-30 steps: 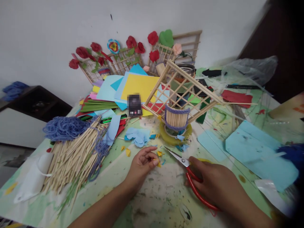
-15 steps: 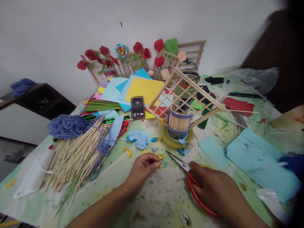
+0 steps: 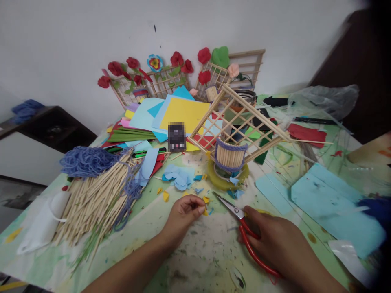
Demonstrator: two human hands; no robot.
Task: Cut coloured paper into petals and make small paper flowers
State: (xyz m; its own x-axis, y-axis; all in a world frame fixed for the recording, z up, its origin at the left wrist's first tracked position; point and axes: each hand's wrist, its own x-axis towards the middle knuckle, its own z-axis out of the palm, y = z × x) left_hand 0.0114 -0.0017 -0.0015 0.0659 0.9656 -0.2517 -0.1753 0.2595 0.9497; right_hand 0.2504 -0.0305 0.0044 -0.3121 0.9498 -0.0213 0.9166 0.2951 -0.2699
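Observation:
My left hand (image 3: 183, 213) rests on the table with its fingers curled, pinching a small yellow paper scrap (image 3: 204, 210) at the fingertips. My right hand (image 3: 275, 240) grips red-handled scissors (image 3: 244, 228), whose blades point up and left toward the yellow scrap and lie a short gap from it. Small yellow and blue paper cuttings (image 3: 201, 191) are scattered just beyond both hands. A pale blue cut paper shape (image 3: 179, 177) lies behind the left hand.
A pile of thin wooden sticks (image 3: 94, 199) with purple yarn (image 3: 85, 160) lies at left. A stick lattice frame (image 3: 238, 120) leans over a small stick basket (image 3: 229, 156) on a tape roll. Coloured paper sheets (image 3: 180, 114), light blue sheets (image 3: 330, 199), paper flowers (image 3: 177, 61) on trellises stand behind.
Both hands stay almost still; the left fingers have curled a little tighter on the yellow scrap. The view has shifted slightly downward and right since a second ago.

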